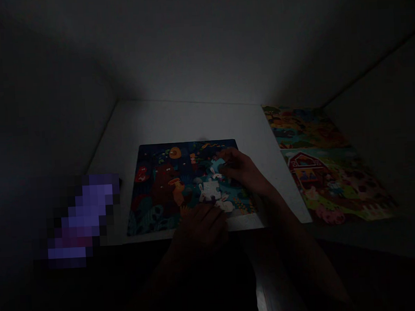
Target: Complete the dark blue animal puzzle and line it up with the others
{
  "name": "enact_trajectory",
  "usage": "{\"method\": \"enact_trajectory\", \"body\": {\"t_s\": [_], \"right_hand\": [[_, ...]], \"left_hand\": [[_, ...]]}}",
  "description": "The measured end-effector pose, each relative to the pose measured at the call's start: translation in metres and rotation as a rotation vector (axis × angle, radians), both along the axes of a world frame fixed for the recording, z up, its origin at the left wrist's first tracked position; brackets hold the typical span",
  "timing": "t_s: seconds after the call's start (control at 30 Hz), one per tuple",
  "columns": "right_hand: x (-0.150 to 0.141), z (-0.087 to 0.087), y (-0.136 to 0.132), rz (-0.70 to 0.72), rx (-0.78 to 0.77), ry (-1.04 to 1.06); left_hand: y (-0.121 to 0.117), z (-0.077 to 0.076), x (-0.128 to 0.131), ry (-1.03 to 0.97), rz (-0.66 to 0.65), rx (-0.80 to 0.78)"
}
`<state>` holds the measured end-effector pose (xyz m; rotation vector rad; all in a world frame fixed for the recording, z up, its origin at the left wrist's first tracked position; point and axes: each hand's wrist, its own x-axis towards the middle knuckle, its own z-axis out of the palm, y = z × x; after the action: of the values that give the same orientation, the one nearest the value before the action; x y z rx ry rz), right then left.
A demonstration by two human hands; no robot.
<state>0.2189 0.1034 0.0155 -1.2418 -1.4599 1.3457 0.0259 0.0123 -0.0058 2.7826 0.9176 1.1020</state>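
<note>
A dark-toned jigsaw puzzle (160,190) of a night forest scene lies flat on a white table (192,121). Near its middle is a white gap in the shape of missing pieces (209,191). My right hand (241,167) is over the puzzle's upper right part, its fingers pinching a teal jigsaw piece (218,166). My left hand (199,228) rests on the puzzle's lower edge, just below the gap, and seems to hold nothing. The scene is dim, so finger detail is hard to see.
Right of the table's edge lie two colourful picture sheets, a farm scene with a red barn (334,186) and an animal scene (301,127). A pixelated purple patch (80,218) hides something at the left. Pale walls (201,44) rise behind the table.
</note>
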Motion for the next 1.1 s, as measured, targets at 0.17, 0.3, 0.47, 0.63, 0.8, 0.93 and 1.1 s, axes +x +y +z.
{"method": "enact_trajectory", "body": {"t_s": [0.17, 0.3, 0.47, 0.63, 0.8, 0.93, 1.1], "right_hand": [[-0.002, 0.001, -0.001, -0.010, -0.018, 0.029], [-0.002, 0.005, -0.003, -0.011, -0.050, 0.014], [-0.003, 0.009, -0.005, -0.005, -0.055, -0.019], [-0.001, 0.006, -0.006, 0.049, -0.061, -0.046], [0.001, 0.003, -0.006, 0.072, -0.060, -0.091], [-0.001, 0.004, -0.008, 0.157, -0.026, -0.120], [-0.003, 0.006, -0.012, 0.269, -0.068, -0.177]], "left_hand": [[0.001, 0.001, -0.001, 0.001, -0.010, -0.015], [0.001, 0.001, 0.000, -0.002, -0.022, -0.026], [0.000, 0.000, -0.002, 0.008, -0.025, -0.043], [0.000, -0.001, -0.002, 0.006, -0.030, -0.038], [0.000, 0.000, -0.001, -0.009, -0.024, -0.039], [-0.001, 0.000, -0.002, -0.019, -0.021, -0.032], [-0.001, -0.001, -0.001, -0.028, -0.017, -0.026]]}}
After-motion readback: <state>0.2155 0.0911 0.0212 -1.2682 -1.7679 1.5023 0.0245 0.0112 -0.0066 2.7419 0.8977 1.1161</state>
